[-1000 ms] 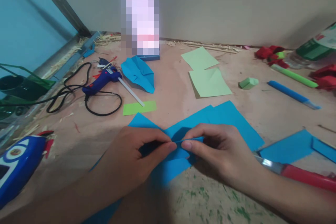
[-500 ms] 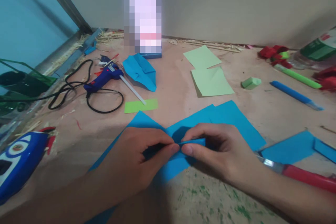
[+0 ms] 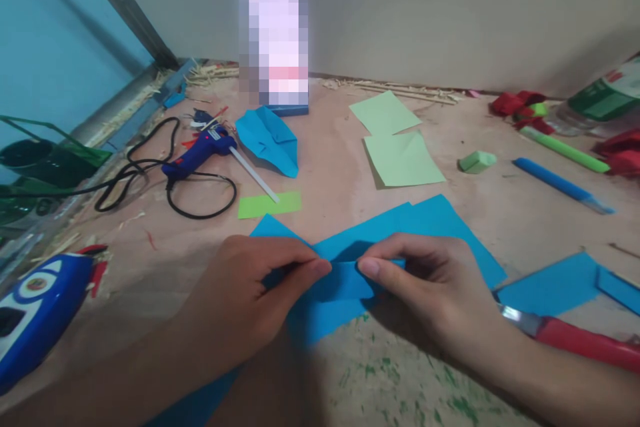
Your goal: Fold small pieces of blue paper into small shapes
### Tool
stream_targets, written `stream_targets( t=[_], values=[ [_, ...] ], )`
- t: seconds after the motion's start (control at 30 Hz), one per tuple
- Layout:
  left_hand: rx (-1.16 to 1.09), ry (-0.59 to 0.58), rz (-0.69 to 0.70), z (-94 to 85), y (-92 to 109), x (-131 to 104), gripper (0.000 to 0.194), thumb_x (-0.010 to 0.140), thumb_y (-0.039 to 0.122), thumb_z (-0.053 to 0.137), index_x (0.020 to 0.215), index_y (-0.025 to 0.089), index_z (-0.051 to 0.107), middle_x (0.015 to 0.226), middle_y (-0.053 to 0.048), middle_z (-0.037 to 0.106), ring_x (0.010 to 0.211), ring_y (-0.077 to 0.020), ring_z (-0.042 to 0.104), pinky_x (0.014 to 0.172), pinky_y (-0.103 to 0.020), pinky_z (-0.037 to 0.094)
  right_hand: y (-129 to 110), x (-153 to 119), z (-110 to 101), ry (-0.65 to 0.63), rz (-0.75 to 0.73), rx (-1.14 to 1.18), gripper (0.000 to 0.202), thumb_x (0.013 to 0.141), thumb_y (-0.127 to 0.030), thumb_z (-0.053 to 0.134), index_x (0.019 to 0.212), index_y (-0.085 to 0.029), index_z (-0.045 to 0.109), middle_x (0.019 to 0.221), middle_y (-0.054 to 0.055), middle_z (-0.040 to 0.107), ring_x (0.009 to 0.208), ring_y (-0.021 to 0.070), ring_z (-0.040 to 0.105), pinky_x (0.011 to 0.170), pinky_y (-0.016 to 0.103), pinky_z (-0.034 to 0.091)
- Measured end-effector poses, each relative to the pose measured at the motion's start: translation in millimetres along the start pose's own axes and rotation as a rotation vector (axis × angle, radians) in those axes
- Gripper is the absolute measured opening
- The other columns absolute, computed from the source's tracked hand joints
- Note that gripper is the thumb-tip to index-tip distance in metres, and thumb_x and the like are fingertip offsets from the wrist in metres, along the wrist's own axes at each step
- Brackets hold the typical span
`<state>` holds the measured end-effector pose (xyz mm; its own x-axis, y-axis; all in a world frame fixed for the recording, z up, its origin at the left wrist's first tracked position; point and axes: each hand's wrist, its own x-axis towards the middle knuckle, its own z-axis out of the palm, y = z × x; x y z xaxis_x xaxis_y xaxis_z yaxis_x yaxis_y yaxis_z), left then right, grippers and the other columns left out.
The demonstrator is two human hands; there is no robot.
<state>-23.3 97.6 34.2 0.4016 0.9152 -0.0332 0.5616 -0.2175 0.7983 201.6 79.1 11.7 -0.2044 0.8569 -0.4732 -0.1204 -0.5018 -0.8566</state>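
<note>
Above the blue sheets (image 3: 460,247), the left hand (image 3: 255,293) and right hand (image 3: 433,273) each held, in a narrow pinch, the upper edge of a blue paper piece (image 3: 345,281), apparently to tension it, while a red-handled tool (image 3: 580,340) lay right of those sheets, perhaps for easy reach.

Blue paper (image 3: 344,280) — straight upper edge, nearly level, pinched at two spots between fingers (image 3: 320,268)
</note>
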Motion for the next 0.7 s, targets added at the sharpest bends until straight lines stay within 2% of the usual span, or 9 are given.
stream_targets(
  t=[0.07,0.2,0.33,0.47,0.63,0.7],
  values=[
    [0.011,0.021,-0.039,-2.8,1.9,1.0,0.029,0.100,0.037,0.064,0.076,0.026,0.077,0.068,0.006,0.074,0.062,-0.0124,0.064,0.059,-0.025,0.043,0.5,1.8,-1.2,-0.004,-0.004,0.026,0.036,0.081,-0.052,0.087,0.077,-0.019,0.074,0.057,-0.001,0.054,0.045,0.0094,0.041,0.042,0.025,0.030],
    [-0.014,0.098,-0.103,-6.8,4.4,3.7,0.030,0.097,0.038,0.066,0.072,0.026,0.076,0.064,0.004,0.070,0.060,-0.0148,0.058,0.058,-0.026,0.044,1.2,4.5,-3.2,0.024,-0.111,0.019,0.034,0.082,-0.048,0.088,0.073,-0.018,0.076,0.062,0.002,0.059,0.055,0.0121,0.048,0.050,0.027,0.038],
    [-0.091,0.139,-0.118,-7.1,4.2,4.9,0.025,0.095,0.037,0.068,0.074,0.026,0.078,0.067,0.003,0.072,0.062,-0.0152,0.058,0.058,-0.025,0.046,4.6,4.4,-3.1,0.020,-0.061,0.083,0.034,0.082,-0.050,0.088,0.078,-0.018,0.078,0.059,0.001,0.058,0.053,0.0125,0.045,0.050,0.028,0.037],
    [-0.160,0.176,-0.152,-7.7,2.8,4.9,0.026,0.094,0.038,0.069,0.074,0.023,0.076,0.068,0.003,0.070,0.065,-0.0144,0.059,0.059,-0.024,0.045,4.6,4.7,-3.7,0.025,-0.079,0.083,0.032,0.082,-0.049,0.089,0.081,-0.018,0.080,0.064,0.003,0.063,0.057,0.0139,0.051,0.054,0.029,0.040],
    [-0.138,0.193,-0.123,-9.7,-0.8,4.4,0.028,0.096,0.036,0.067,0.072,0.023,0.073,0.066,0.002,0.067,0.066,-0.0153,0.059,0.059,-0.025,0.046,0.4,5.7,-4.2,0.036,-0.155,0.025,0.034,0.084,-0.049,0.086,0.078,-0.016,0.079,0.064,0.003,0.063,0.060,0.0146,0.054,0.057,0.029,0.043],
    [-0.137,0.180,-0.109,-9.8,-1.1,4.1,0.026,0.097,0.035,0.066,0.075,0.023,0.074,0.068,0.001,0.069,0.066,-0.0154,0.060,0.060,-0.025,0.047,-1.2,5.2,-2.9,0.025,-0.165,-0.014,0.034,0.085,-0.050,0.086,0.081,-0.017,0.079,0.069,0.004,0.067,0.064,0.0158,0.058,0.059,0.030,0.046]
  ],
)
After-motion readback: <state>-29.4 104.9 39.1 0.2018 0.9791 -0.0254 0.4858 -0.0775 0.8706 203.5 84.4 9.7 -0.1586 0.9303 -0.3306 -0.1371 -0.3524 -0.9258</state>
